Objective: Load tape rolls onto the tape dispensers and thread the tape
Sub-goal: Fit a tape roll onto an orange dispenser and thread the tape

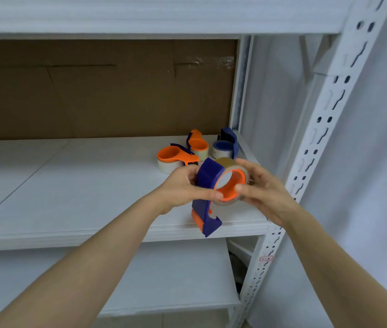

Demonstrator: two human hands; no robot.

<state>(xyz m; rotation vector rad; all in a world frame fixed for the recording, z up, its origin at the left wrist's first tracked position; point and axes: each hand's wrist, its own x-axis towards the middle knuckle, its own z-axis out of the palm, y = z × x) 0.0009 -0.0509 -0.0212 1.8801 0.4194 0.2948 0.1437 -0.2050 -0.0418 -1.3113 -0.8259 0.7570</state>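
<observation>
I see blue dispenser (208, 176), orange hub (241, 176), brown tape roll (225, 161) seated on hub, handle pointing down, midair. Behind: 3 loaded dispensers (176, 157) on shelf (69, 185), clustered close.

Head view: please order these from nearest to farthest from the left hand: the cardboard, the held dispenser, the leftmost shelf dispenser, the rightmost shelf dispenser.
1. Held dispenser: gripped by the left hand itself.
2. Leftmost shelf dispenser: orange, on the shelf just behind the hand.
3. Rightmost shelf dispenser: blue, farther back, to the right.
4. Cardboard: at the very back.
</observation>
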